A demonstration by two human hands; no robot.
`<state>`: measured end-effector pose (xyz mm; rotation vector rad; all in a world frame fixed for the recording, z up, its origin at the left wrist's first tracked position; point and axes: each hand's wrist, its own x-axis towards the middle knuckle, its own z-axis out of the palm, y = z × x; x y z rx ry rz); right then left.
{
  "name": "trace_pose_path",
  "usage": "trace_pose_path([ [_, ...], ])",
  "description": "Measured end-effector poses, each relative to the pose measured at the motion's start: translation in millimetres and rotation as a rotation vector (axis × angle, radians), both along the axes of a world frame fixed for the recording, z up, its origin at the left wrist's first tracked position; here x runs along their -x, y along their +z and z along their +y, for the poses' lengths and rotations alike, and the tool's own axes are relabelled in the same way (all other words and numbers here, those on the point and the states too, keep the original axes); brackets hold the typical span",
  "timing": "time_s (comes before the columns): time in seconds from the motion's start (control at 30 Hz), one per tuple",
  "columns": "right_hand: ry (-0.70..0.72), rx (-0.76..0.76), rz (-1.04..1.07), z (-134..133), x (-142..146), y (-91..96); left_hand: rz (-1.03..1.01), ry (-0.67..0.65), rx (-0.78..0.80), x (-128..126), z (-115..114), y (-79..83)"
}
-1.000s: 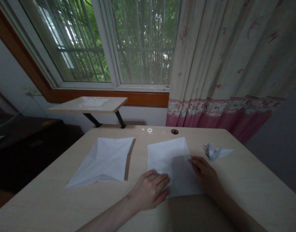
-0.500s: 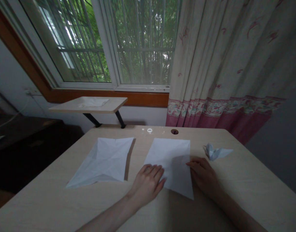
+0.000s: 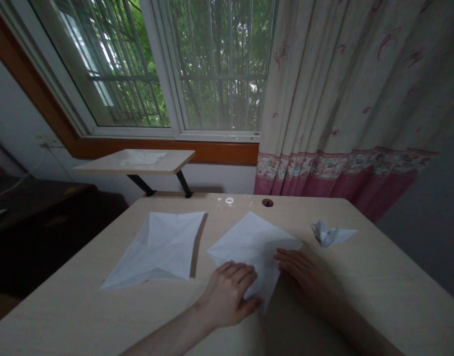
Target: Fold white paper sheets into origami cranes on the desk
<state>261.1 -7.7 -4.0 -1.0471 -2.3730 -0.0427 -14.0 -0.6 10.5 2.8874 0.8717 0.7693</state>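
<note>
A sheet of white paper (image 3: 251,237) lies on the desk in front of me, turned so that one corner points away toward the window. My left hand (image 3: 232,294) rests on its lower left part, fingers stretched out over the paper with the thumb lower down. On the lower right edge lies my right hand (image 3: 301,272), its fingers extended and touching the sheet. The near corner of the paper shows between the two hands. Neither hand grips anything that I can see.
Left of the sheet lies a creased white paper (image 3: 163,247) with raised edges. A folded paper bird (image 3: 332,235) sits at the right. Behind, a small raised shelf (image 3: 167,165) carries another white paper (image 3: 143,157). The desk (image 3: 101,316) has a cable hole (image 3: 268,202) near its far edge.
The sheet has turned on the desk, from a side facing the window to a corner facing it. My left hand has shifted slightly right and nearer; my right hand moved left with its fingers spread flatter.
</note>
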Motion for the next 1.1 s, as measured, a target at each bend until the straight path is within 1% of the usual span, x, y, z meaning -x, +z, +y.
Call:
trace_pose_path([
  [0.07,-0.007,0.031,-0.018,0,1,-3.1,0.034,0.01,0.071,1,0,-1.4],
  [0.13,-0.004,0.024,-0.051,0,2,-6.3,0.072,0.035,0.165,2,-1,-0.6],
  [0.27,0.029,-0.089,-0.127,-1,4,-6.7,0.123,0.088,0.377,-3,-4,5.9],
  [0.4,0.087,-0.145,-0.174,-3,7,0.8,0.051,0.125,0.463,-10,-9,9.8],
  [0.57,0.092,-0.216,-0.193,-7,12,4.1,-0.102,0.086,0.474,-14,-14,7.5],
  [0.73,0.082,-0.266,-0.187,-13,20,2.4,-0.17,0.075,0.45,-13,-16,-0.6],
  [0.87,0.071,-0.271,-0.205,-19,28,3.1,-0.178,0.073,0.432,-13,-16,-4.6],
  [1.0,0.084,-0.267,-0.227,-22,33,4.5,-0.132,0.053,0.395,-13,-16,-1.4],
  [1.1,0.075,-0.24,-0.23,-20,31,5.9,-0.075,0.021,0.361,-12,-16,1.5],
])
